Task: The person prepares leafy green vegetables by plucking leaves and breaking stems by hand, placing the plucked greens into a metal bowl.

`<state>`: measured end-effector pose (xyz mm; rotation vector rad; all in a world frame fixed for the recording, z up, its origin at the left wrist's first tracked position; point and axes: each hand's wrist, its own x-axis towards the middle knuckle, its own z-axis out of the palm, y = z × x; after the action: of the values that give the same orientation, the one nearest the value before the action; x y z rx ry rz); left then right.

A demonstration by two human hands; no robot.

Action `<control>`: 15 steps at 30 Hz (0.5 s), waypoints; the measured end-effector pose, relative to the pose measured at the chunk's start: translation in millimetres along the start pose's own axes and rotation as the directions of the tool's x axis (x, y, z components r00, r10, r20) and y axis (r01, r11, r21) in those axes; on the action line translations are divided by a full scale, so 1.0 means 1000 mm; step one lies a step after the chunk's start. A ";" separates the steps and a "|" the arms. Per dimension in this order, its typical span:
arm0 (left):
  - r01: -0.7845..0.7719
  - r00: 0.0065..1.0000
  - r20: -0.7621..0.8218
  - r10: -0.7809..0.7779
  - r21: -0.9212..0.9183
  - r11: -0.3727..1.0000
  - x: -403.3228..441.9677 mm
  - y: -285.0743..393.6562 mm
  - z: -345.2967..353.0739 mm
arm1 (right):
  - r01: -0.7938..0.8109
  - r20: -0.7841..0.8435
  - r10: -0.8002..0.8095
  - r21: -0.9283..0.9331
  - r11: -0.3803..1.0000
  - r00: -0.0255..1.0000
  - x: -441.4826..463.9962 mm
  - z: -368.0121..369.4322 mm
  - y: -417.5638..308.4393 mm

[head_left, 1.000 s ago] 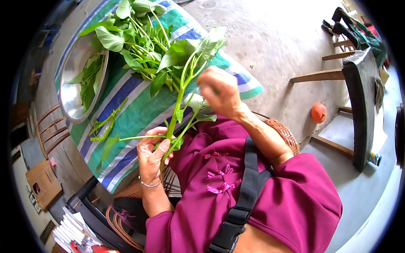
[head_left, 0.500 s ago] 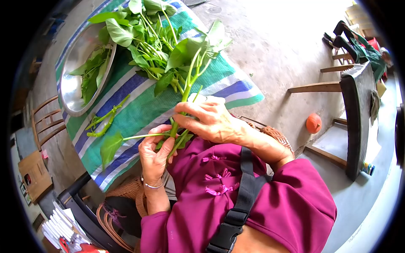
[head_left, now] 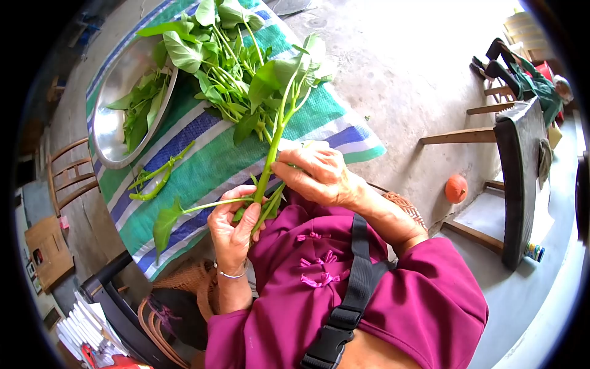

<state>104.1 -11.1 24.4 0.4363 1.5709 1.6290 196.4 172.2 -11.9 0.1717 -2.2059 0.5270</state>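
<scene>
A thick green water spinach stalk (head_left: 270, 154) slants up in front of me, its broad leaves at the far end. My left hand (head_left: 236, 224) is closed around its lower part, and a side leaf (head_left: 165, 226) on a long stem sticks out to the left. My right hand (head_left: 319, 174) is closed at the stalk a little higher, fingertips against it; what lies inside those fingers is partly hidden. Beyond the hands, a heap of leafy greens (head_left: 230, 80) rests on the striped sheet (head_left: 203, 138). A few trimmed stems (head_left: 161, 172) lie nearer, on the left.
A metal bowl (head_left: 110, 146) with picked leaves inside stands at the left of the sheet. To the right are a dark-topped wooden stool (head_left: 513, 184) on its side in view and a round orange object (head_left: 456, 188) on the floor. Another person (head_left: 541, 86) sits at the far right.
My right hand has shifted slightly right, its fingers now less wrapped over the stalk. The view has moved a little, and the side leaf hangs a bit lower.
</scene>
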 end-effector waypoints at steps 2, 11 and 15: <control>-0.031 0.999 -0.033 0.032 0.037 0.999 0.000 -0.001 0.004 | -0.013 -0.014 0.013 -0.005 1.000 1.000 0.002 0.001 -0.002; -0.123 0.986 -0.089 0.143 0.200 0.972 0.002 -0.003 0.017 | -0.463 -0.061 0.493 0.263 0.847 0.868 0.005 0.016 -0.013; -0.231 0.963 -0.056 0.262 0.321 0.918 0.007 -0.007 0.014 | -0.487 -0.156 0.596 0.435 0.758 0.788 0.007 0.025 -0.010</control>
<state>111.6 2.8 18.2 0.7594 1.9232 1.6083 177.1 153.3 -17.1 -0.3585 -1.8246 1.2262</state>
